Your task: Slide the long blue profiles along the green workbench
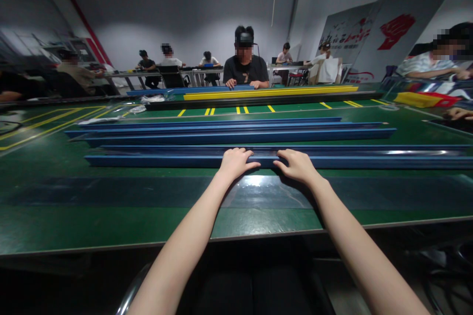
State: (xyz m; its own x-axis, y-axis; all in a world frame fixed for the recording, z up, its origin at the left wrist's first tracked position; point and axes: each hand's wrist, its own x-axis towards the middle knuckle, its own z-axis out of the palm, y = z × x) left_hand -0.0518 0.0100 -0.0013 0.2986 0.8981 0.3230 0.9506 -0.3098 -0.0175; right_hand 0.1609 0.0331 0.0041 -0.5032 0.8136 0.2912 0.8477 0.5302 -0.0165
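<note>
A long blue channel strip (155, 161) with raised long edges lies across the green table in front of me. My left hand (235, 163) grips its near wall, fingers over the top inside the channel and thumb along the outer face. A short way to the right, my right hand (296, 163) holds the same wall in a like grip. Something glossy and see-through shows inside the channel towards its right end. Between my forearms and out to both sides, a flat transparent plastic strip (111, 191) lies on the table, nearer to me than the channel.
Several more blue channels (240, 136) lie parallel just beyond. Farther back are a yellow strip (269, 93) and a black strip (166, 106). Across the green table (111, 231) sits a person (246, 66) with both hands at a blue strip. Yellow trays (417, 100) stand right.
</note>
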